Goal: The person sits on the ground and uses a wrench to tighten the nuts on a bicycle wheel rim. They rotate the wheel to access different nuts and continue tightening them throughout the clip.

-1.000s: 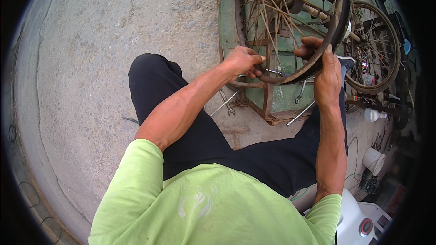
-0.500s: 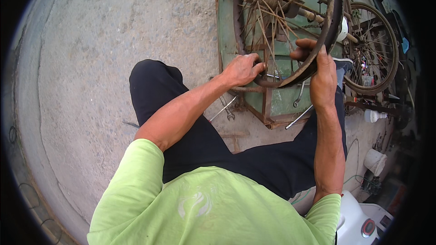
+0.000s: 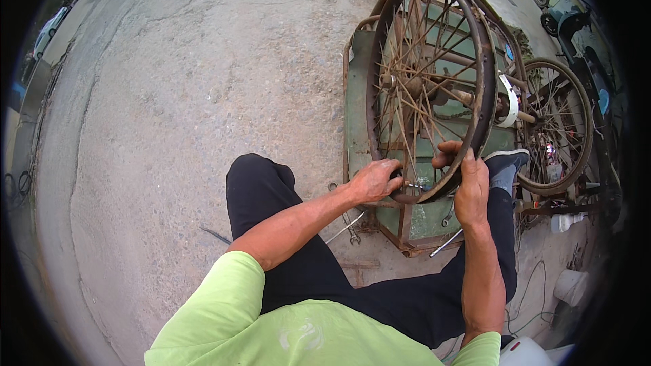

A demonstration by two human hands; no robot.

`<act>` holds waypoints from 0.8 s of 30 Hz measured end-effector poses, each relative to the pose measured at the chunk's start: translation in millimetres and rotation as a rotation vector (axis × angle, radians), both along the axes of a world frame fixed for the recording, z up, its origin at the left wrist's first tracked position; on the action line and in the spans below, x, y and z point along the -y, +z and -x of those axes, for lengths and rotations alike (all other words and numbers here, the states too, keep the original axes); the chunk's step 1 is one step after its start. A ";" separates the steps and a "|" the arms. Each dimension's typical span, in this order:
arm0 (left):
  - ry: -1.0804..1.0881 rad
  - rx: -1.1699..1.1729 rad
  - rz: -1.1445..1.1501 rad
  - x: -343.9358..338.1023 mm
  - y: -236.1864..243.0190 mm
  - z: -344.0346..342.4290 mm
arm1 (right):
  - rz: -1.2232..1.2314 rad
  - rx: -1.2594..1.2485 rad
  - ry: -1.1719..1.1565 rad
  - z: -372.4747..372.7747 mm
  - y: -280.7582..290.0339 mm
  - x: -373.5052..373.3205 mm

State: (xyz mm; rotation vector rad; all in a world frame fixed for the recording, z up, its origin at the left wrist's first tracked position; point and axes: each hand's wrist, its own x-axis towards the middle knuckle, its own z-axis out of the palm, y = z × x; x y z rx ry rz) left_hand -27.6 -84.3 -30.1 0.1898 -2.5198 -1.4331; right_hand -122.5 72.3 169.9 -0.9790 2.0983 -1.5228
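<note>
My left hand (image 3: 374,180) pinches the valve (image 3: 412,186) inside the rusty rim (image 3: 483,81), my right hand (image 3: 469,186) clamps its edge; best I keep the wheel braced upright

Both hands hold the bottom of a rusty wheel (image 3: 428,88): left hand (image 3: 375,180) beside right hand (image 3: 470,186), above a green frame (image 3: 358,115)

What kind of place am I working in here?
Likely an outdoor roadside cycle-repair spot: bare concrete ground, a rusty spoked wheel on an upturned green cart frame, and wrenches lying loose.
</note>
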 end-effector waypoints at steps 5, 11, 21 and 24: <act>-0.087 -0.018 -0.078 0.2 15.5 -0.7 | 0.023 -0.023 0.033 -2.2 4.7 -3.7; -0.034 -0.023 -0.054 -2.2 5.7 -1.8 | 0.014 -0.004 0.044 1.6 10.1 -2.8; -0.169 0.198 -0.539 0.9 30.1 -3.0 | -0.011 0.028 0.017 3.4 24.9 3.3; -0.145 0.147 -0.429 0.0 30.1 0.4 | -0.002 0.028 -0.023 2.3 27.1 7.7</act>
